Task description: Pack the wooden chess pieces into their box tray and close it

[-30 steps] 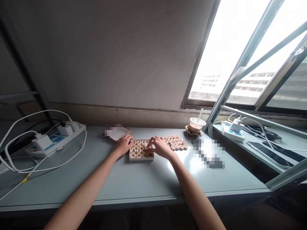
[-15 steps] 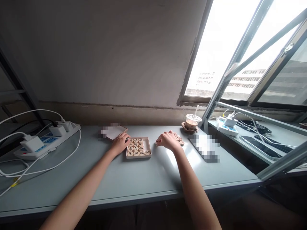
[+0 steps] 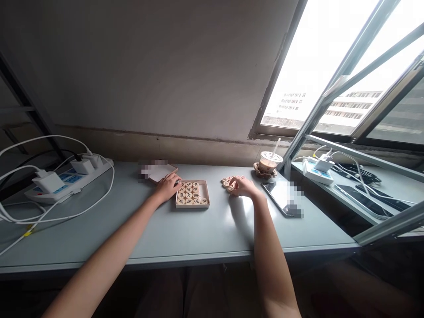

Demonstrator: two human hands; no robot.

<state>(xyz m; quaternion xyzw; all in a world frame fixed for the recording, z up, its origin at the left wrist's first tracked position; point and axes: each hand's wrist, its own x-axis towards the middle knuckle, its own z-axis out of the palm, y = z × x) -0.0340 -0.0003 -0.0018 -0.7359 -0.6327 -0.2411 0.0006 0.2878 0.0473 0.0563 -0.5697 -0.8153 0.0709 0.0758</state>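
An open box (image 3: 192,206) holds rows of round wooden pieces with characters, several in all; its right column has a piece only at the front. My left hand (image 3: 168,187) rests at the box's left edge, fingers spread and touching its upper left corner. To the right, a group of loose round pieces (image 3: 228,180) lies on the table. Over these pieces is my right hand (image 3: 244,187), fingers curled down onto them; whether one is gripped is hidden.
A box lid (image 3: 162,172) lies behind my left hand. At the back right stands a lidded drink cup (image 3: 269,162) in a holder, with a phone (image 3: 281,198) in front. A power strip (image 3: 69,179) with white cables occupies the left. A metal frame (image 3: 318,110) rises at right.
My right hand has moved right, onto the loose pieces, more of which now show on its left side. My left hand stays at the box. The camera view has shifted slightly.
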